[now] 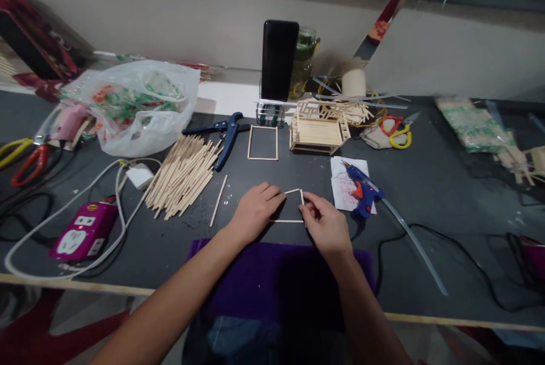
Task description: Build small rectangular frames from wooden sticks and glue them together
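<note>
A small square frame of thin wooden sticks [287,221] lies on the dark table between my hands. My left hand [256,210] is closed over its left side, and the fingers hide that edge. On the opposite side, my right hand [326,222] pinches the right-hand stick between thumb and fingers. A second square stick frame [263,159] lies flat just beyond. Left of my left hand is a single loose stick [218,200], and farther left spreads a pile of wooden sticks [183,177].
A blue glue gun [361,189] rests on white paper [340,194] at right. A stick-built model [319,132], a propped phone [280,61] and blue cutters [229,141] stand or lie behind. At left are a plastic bag [179,98] and a purple power outlet box [85,231] with cables.
</note>
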The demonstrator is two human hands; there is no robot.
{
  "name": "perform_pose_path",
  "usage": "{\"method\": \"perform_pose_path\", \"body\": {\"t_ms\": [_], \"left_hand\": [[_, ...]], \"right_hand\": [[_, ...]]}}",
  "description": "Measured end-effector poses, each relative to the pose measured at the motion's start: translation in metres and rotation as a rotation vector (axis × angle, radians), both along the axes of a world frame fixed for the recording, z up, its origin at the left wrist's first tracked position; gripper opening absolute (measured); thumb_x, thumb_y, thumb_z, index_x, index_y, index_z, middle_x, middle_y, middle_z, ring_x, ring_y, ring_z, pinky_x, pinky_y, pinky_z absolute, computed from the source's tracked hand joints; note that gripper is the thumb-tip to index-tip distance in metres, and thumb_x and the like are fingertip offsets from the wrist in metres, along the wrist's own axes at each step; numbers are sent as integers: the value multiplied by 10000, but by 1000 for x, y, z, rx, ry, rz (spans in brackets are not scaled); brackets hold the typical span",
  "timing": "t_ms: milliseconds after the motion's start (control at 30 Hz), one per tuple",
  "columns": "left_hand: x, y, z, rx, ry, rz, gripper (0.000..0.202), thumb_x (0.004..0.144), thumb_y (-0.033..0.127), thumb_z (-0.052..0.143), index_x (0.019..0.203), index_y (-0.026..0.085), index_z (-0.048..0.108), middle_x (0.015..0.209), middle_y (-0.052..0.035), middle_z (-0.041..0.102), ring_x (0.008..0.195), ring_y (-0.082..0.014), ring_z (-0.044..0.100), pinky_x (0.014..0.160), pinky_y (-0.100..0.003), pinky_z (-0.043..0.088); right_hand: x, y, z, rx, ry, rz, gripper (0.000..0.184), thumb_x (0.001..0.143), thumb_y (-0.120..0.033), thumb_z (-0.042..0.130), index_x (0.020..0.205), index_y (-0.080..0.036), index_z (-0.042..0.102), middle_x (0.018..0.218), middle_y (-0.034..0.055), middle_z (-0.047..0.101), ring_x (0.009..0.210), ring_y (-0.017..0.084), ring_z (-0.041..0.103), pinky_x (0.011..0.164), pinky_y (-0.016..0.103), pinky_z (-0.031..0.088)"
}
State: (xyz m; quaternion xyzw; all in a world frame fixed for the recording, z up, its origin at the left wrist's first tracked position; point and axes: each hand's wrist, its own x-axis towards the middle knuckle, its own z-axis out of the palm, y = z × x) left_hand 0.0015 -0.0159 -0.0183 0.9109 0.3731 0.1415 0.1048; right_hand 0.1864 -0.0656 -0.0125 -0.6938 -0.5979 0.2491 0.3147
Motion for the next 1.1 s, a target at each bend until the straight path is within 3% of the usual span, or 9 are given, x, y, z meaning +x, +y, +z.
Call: {"method": "perform_pose_path", "body": {"t_ms": [333,433,600,900,1100], "left_hand": [[3,6,2,72,31,37,298,949,202,390,1127,180,627,1076,-97,655,936,-215,545,762,-344,442],[4,0,3,74,-34,59,329,954,199,371,1197,187,593,1249,-108,607,1122,-217,536,919,-376,430],[1,-17,-4,9,50,10,528,960,430,362,1438,204,363,1494,-112,395,1422,-233,268,1147,-471,206],[22,-17,-10,0,101,-46,536,976,424,312,1475,229,300,1547,-55,306,1455,-218,176,1175,-462,117],[31,-18,-8,14,104,-48,512,979,395,314,1466,238,321,1541,-54,319,1447,-223,201,1170,-473,135]], "right_hand": [[-2,5,2,-13,-47,26,297,816,-266,517,1038,-185,697,728,14,600,598,132,574,626,262,464],[-2,4,2,8,-38,10,308,826,-270,508,1059,-177,687,743,19,605,612,134,575,639,265,470],[0,-6,4,91,-17,-38,304,852,-286,501,1082,-185,672,776,27,627,622,127,575,630,251,481],[8,-33,4,124,-24,-51,264,848,-274,496,1048,-179,640,776,21,622,595,113,566,561,225,469],[31,-44,12,161,-145,-170,45,803,-246,517,792,-208,538,628,-34,524,514,101,469,518,214,392]]}}
